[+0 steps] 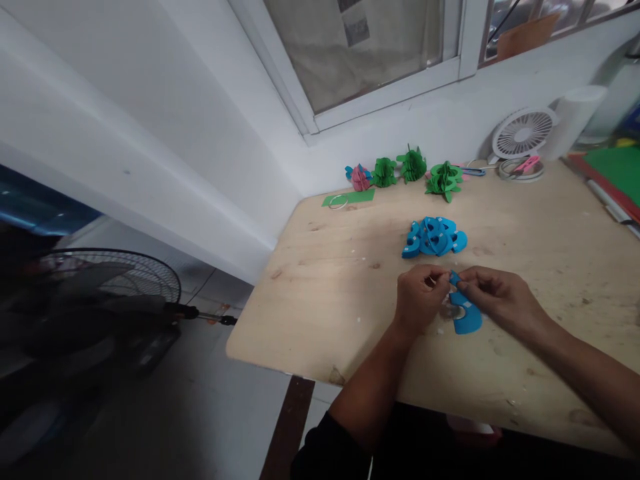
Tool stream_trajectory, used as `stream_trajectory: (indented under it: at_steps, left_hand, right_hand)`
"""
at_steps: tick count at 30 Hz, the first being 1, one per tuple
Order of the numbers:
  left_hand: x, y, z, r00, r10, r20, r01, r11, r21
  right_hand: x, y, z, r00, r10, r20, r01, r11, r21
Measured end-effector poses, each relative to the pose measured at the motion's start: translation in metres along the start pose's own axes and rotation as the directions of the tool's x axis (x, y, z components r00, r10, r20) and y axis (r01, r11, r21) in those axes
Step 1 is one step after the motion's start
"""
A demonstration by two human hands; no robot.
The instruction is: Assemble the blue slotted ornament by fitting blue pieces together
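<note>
My left hand (421,297) and my right hand (495,293) meet above the wooden table, fingertips almost touching. Between them is a small blue piece (454,277), pinched in the right fingers. The left fingers are also pinched at its edge; what exactly they grip is too small to make out. Just below lies a curved, C-shaped blue piece (468,321) with a small pale patch on it. A greyish, partly see-through item shows beside its inner curve, its kind unclear. Beyond my hands sits a pile of similar blue curved pieces (434,237), several bearing small white patches.
Along the wall stand green leafy paper shapes (413,165) and a pink-and-blue one (360,177). A green strip (357,197) with a ring lies near the left corner. A small white fan (524,133) and pink-handled tool (526,165) are back right. A floor fan (115,280) stands left.
</note>
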State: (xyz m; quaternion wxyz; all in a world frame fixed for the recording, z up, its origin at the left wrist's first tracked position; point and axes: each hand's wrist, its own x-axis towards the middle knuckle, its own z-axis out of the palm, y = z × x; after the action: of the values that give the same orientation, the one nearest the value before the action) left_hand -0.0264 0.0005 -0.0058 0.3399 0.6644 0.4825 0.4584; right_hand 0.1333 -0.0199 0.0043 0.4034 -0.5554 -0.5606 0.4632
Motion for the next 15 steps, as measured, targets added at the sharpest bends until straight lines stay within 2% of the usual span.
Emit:
stream_trajectory:
  at_steps: [4, 7, 10, 12, 15]
  left_hand:
    - [0.0, 0.0, 0.001, 1.0, 0.02, -0.02, -0.02, 1.0, -0.021]
    - [-0.001, -0.002, 0.002, 0.986, 0.162, -0.048, -0.156, 0.982, 0.102]
    - [-0.001, -0.006, 0.004, 0.937, 0.348, -0.012, -0.331, 0.902, 0.277]
    - [0.0, -0.008, 0.005, 0.916, 0.401, 0.024, -0.385, 0.861, 0.333]
    - [0.0, -0.011, 0.005, 0.91, 0.412, 0.047, -0.4, 0.841, 0.363]
  right_hand:
    - [0.0, 0.0, 0.0, 0.999, -0.007, -0.031, 0.008, 1.0, 0.013]
    - [0.001, 0.001, 0.001, 0.998, -0.027, -0.059, 0.027, 1.0, 0.005]
    - [0.0, 0.002, 0.001, 0.996, -0.023, -0.087, 0.022, 1.0, -0.022]
    - [0.0, 0.002, 0.001, 0.996, -0.015, -0.092, 0.012, 1.0, -0.028]
    - [0.0, 0.001, 0.001, 0.997, -0.013, -0.072, 0.011, 0.999, -0.031]
